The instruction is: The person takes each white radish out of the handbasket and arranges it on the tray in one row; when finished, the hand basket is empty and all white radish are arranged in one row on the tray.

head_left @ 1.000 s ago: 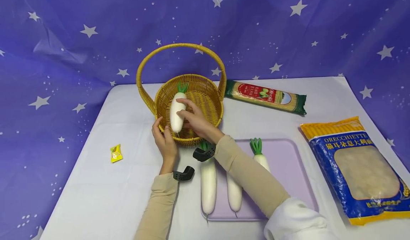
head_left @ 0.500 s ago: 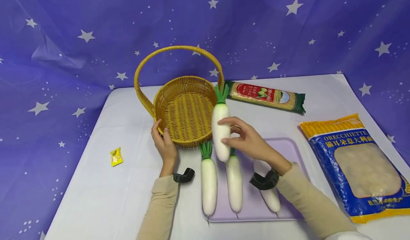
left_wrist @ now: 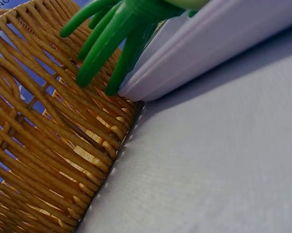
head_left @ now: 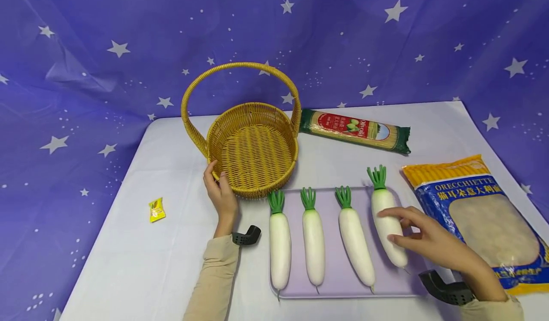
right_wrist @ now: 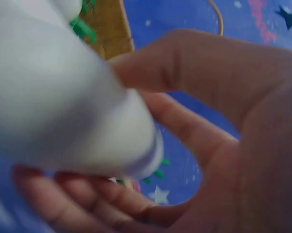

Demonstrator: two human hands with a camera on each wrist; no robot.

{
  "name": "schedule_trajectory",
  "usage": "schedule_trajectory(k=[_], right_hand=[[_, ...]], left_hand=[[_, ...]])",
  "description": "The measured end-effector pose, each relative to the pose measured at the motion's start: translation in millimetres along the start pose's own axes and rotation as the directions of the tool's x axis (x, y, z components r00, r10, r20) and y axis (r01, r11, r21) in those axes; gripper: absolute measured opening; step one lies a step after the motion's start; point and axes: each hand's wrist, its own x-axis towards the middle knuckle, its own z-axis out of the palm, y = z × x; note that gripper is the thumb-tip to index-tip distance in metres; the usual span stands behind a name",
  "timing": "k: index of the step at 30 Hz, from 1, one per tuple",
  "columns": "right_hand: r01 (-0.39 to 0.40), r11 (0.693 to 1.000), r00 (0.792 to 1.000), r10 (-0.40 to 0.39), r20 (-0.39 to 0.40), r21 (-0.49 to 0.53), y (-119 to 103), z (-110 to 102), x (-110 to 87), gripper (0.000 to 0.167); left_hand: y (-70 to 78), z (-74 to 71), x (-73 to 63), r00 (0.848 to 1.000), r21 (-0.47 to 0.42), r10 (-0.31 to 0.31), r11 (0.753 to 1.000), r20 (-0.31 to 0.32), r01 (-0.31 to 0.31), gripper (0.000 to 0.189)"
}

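Note:
My right hand (head_left: 435, 242) pinches a white radish with green tops (head_left: 388, 225) between thumb and fingers, over the right end of the lilac tray (head_left: 296, 249). Close up in the right wrist view, the white body of the held radish (right_wrist: 63, 102) lies between the thumb and fingers of that hand. Three more white radishes lie side by side on the tray, the middle one (head_left: 314, 247) among them. At the near left rim of the yellow wicker basket (head_left: 257, 154), my left hand (head_left: 222, 199) grips the edge. No radish shows inside the basket.
Beyond the tray lies a pack of spaghetti (head_left: 356, 131). A large blue and yellow bag of orecchiette (head_left: 489, 225) is at the right, close to my right hand. A small yellow packet (head_left: 157, 210) lies at the left. The basket's tall handle (head_left: 240, 65) arches over it.
My right hand has lifted the radish out of the basket and carried it right and nearer, over the tray. The left hand has stayed at the basket rim.

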Motion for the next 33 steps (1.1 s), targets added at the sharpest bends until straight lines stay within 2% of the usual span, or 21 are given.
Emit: schedule_trajectory(k=[7,13,16,22,28,33], right_hand=[[-0.087,0.995,0.996,0.088,0.016,-0.044,17,5,-20.1,0.042],[-0.208,0.970,0.974,0.217,0.067,-0.128,14,4,-26.3,0.043],[-0.210,0.965,0.969,0.227,0.098,-0.157,13,2,-28.4,0.044],[-0.207,0.950,0.968,0.234,0.093,-0.234,10,3,-32.9,0.043],[-0.263,0.916,0.954,0.294,0.060,-0.302,3,3,-34.7,0.040],[-0.295,0.903,0.941,0.331,0.068,-0.312,0,2,-34.1,0.043]], left_hand=[[0.6,0.0,0.2,1.000,0.002,0.004,1.000,-0.002,-0.004,0.037],[1.9,0.0,-0.2,1.000,0.003,0.009,1.000,0.001,-0.009,0.038],[2.4,0.0,-0.3,1.000,0.007,0.008,1.000,0.000,-0.008,0.037],[2.7,-0.4,-1.3,1.000,0.000,0.008,1.000,0.001,-0.008,0.038],[2.3,-1.1,-1.1,1.000,0.005,0.005,1.000,0.005,-0.005,0.037],[2.0,-0.8,-0.6,1.000,0.002,0.001,1.000,0.003,-0.001,0.037]])
